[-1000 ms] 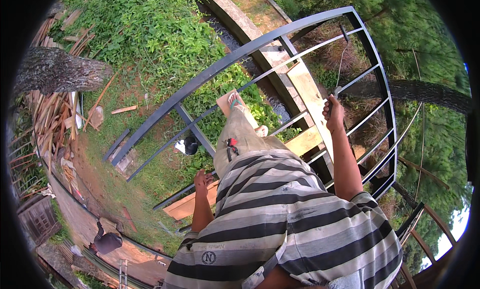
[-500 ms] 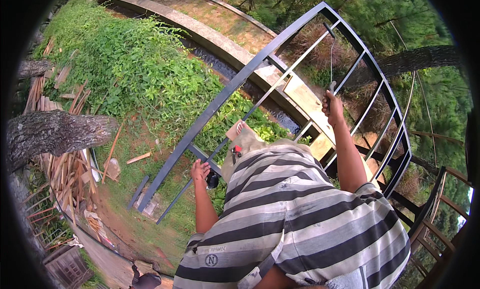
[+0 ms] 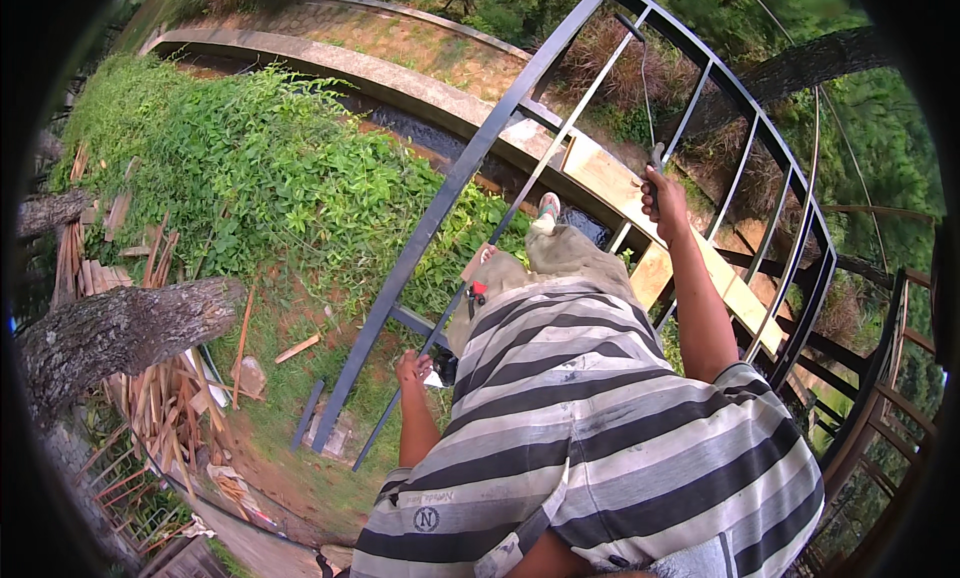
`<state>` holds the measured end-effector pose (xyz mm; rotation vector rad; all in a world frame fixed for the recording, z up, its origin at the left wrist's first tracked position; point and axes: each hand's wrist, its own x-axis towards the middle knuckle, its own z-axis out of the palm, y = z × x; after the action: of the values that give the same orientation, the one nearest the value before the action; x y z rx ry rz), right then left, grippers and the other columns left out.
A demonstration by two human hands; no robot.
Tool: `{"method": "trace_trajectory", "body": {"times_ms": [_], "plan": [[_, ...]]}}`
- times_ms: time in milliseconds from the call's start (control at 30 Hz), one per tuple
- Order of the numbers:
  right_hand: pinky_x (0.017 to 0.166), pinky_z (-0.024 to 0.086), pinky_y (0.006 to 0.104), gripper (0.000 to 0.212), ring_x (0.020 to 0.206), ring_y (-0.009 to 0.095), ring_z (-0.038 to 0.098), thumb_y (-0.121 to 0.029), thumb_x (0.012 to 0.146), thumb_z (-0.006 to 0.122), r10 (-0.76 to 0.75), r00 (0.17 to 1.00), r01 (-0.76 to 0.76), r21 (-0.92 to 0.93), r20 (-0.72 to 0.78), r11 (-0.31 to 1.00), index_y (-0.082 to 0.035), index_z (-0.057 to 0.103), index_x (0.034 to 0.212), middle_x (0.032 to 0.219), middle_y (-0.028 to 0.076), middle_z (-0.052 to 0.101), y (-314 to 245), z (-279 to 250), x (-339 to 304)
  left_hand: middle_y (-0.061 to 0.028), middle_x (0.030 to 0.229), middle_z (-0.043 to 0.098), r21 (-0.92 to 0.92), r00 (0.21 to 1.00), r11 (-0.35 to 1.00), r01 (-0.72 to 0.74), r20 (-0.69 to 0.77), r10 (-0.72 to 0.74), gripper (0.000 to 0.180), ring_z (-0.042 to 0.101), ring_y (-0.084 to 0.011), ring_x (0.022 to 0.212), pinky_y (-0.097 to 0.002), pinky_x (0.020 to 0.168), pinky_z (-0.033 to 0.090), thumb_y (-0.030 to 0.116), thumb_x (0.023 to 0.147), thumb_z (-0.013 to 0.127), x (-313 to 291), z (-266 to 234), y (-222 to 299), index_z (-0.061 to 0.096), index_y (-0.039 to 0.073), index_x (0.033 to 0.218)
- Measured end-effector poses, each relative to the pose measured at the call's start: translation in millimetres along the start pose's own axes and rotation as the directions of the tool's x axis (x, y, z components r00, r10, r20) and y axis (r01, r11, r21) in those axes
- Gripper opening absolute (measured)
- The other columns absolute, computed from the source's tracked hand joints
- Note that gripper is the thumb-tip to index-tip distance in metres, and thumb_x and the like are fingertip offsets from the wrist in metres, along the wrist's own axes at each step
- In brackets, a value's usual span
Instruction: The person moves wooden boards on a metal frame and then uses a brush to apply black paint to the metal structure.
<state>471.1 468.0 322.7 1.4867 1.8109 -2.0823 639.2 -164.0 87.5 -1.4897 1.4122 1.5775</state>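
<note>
My right hand (image 3: 665, 206) is closed round the handle of a paint roller (image 3: 648, 93). Its thin wire runs up to a small dark roller head (image 3: 630, 28), which is at a thin crossbar near the far corner of a dark metal frame (image 3: 440, 213). Lower left, my left hand (image 3: 413, 366) hangs beside the frame's bars with its fingers loosely bent and apart, holding nothing that I can see. Partly behind that hand is a small dark and white object (image 3: 440, 370), perhaps a container; its kind is unclear.
My feet (image 3: 548, 210) are among the frame's bars, above a water channel (image 3: 420, 133). Pale planks (image 3: 720, 283) lie under the frame on the right. Green plants (image 3: 240, 163), a tree trunk (image 3: 130, 328) and a heap of scrap wood (image 3: 175, 413) are on the left.
The view has shifted, and one foot now shows beyond my clothing. My left hand's fingers have curled a little. My right hand keeps its grip on the paint roller.
</note>
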Motion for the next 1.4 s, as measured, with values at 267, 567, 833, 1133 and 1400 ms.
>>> {"method": "trace_trajectory", "body": {"times_ms": [267, 567, 833, 1133, 1400], "plan": [[0.04, 0.032, 0.0211, 0.027, 0.049, 0.005, 0.045, -0.036, 0.1, 0.06, -0.052, 0.999, 0.053, 0.047, -0.005, 0.998, -0.011, 0.058, 0.093, 0.067, -0.005, 0.052, 13.4, -1.9, 42.0, -0.0122, 0.097, 0.073, 0.052, 0.985, 0.984, -0.169, 0.034, 0.167, 0.038, 0.07, -0.0223, 0.071, -0.0327, 0.061, 0.055, 0.041, 0.104, 0.054, 18.5, 45.2, 78.9, 0.054, 0.013, 0.131], [0.044, 0.037, 0.0259, 0.024, 0.052, 0.008, 0.046, -0.031, 0.099, 0.063, 0.0, 0.999, 0.008, 0.189, -0.038, 0.982, -0.007, 0.057, 0.095, 0.069, -0.003, 0.051, 16.1, -13.4, 107.5, -0.0119, 0.097, 0.073, 0.178, 0.972, 0.962, -0.208, 0.147, 0.183, 0.042, 0.07, -0.0217, 0.069, -0.0319, 0.056, 0.054, 0.044, 0.102, 0.057, 30.6, 130.7, 144.6, 0.051, 0.015, 0.133], [0.044, 0.037, 0.0261, 0.028, 0.052, 0.008, 0.047, -0.034, 0.098, 0.065, 0.091, 0.994, -0.077, 0.22, -0.053, 0.972, -0.007, 0.059, 0.098, 0.068, -0.003, 0.051, -1.6, -24.1, 171.5, -0.0109, 0.096, 0.073, 0.433, 0.928, 0.828, -0.356, 0.266, 0.26, 0.039, 0.07, -0.0167, 0.071, -0.028, 0.06, 0.056, 0.041, 0.105, 0.052, -7.8, 257.0, 241.3, 0.055, 0.012, 0.132], [0.044, 0.036, 0.0242, 0.028, 0.052, 0.007, 0.045, -0.035, 0.098, 0.064, 0.176, 0.983, -0.16, 0.225, -0.049, 0.961, -0.008, 0.059, 0.098, 0.069, -0.004, 0.051, -39.4, -32.3, 253.4, -0.0095, 0.1, 0.072, 0.574, 0.792, 0.567, -0.591, 0.545, 0.275, 0.047, 0.068, -0.013, 0.079, -0.0252, 0.07, 0.052, 0.04, 0.106, 0.053, -71.9, 503.5, 368.0, 0.053, 0.007, 0.14], [0.043, 0.036, 0.0236, 0.024, 0.052, 0.005, 0.046, -0.034, 0.098, 0.064, 0.23, 0.972, -0.217, 0.227, -0.034, 0.949, -0.011, 0.056, 0.095, 0.069, -0.005, 0.05, -97.8, -32.7, 298.7, -0.008, 0.1, 0.072, 0.572, 0.708, 0.434, -0.696, 0.647, 0.284, 0.045, 0.066, -0.0117, 0.08, -0.0246, 0.071, 0.051, 0.034, 0.106, 0.052, -93.5, 634.7, 443.4, 0.053, 0.005, 0.141]]}}
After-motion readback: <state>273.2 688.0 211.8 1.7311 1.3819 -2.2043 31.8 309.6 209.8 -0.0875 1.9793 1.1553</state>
